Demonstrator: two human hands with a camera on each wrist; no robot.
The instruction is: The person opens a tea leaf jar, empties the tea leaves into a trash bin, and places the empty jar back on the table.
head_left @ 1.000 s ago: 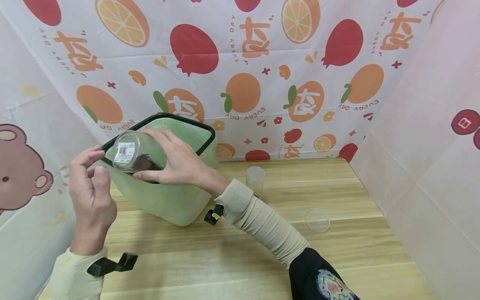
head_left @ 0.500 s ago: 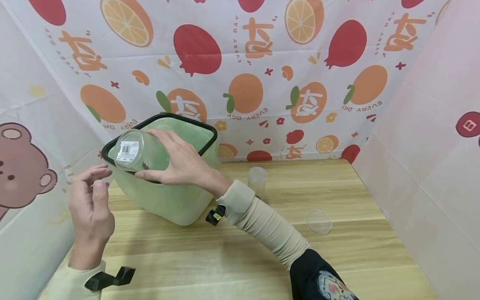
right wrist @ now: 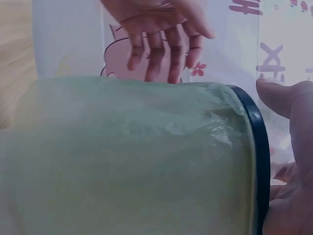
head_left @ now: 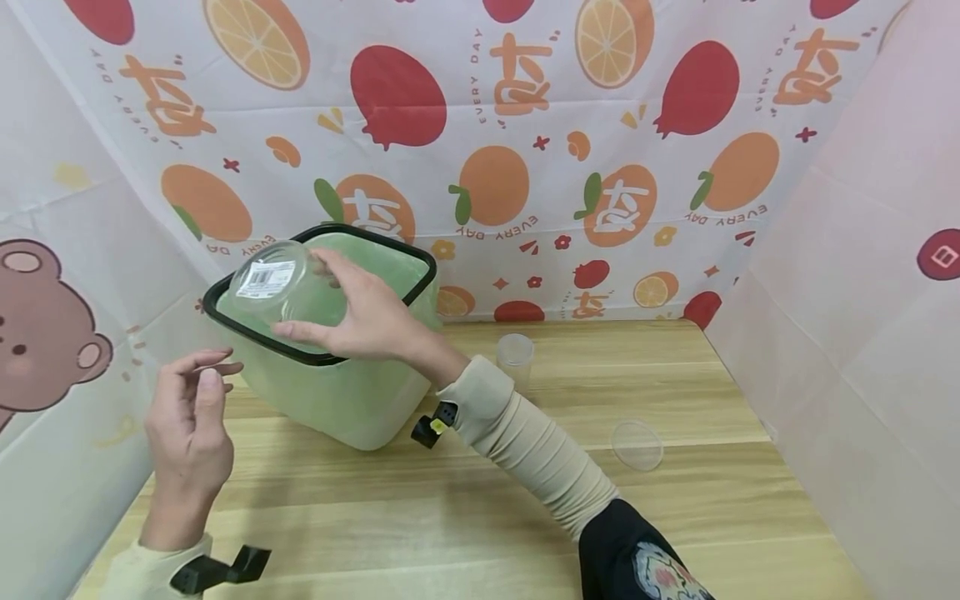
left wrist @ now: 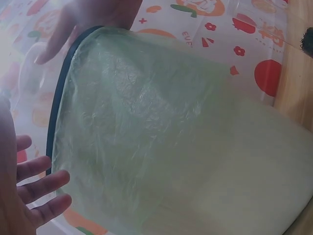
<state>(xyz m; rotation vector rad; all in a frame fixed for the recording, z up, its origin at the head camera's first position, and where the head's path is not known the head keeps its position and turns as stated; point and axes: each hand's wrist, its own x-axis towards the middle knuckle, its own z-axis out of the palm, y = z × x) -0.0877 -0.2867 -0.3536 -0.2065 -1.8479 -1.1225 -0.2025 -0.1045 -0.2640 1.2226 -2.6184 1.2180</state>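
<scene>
My right hand's (head_left: 367, 321) fingers wrap the clear jar (head_left: 281, 287), tipped mouth-down over the green-lined bin (head_left: 360, 400) so it can empty there, while my left hand (head_left: 191, 417) hangs loose-fingered, holding nothing, just beside the rim.

The setting is a small staged recording booth, not a lived-in room. A wooden table (head_left: 525, 500) with a light plank-grain top forms the work surface. It is enclosed on three sides by hanging plastic sheets: a back sheet (head_left: 525, 150) printed with oranges, red fruit and the words "EVERY DAY", a left sheet (head_left: 45, 333) bearing a cartoon bear, and a pale pink right sheet (head_left: 862, 292) with red round motifs. The sheets show creases and fold lines and meet the table edges directly. No room walls, furniture or fixtures show beyond the sheets.
</scene>
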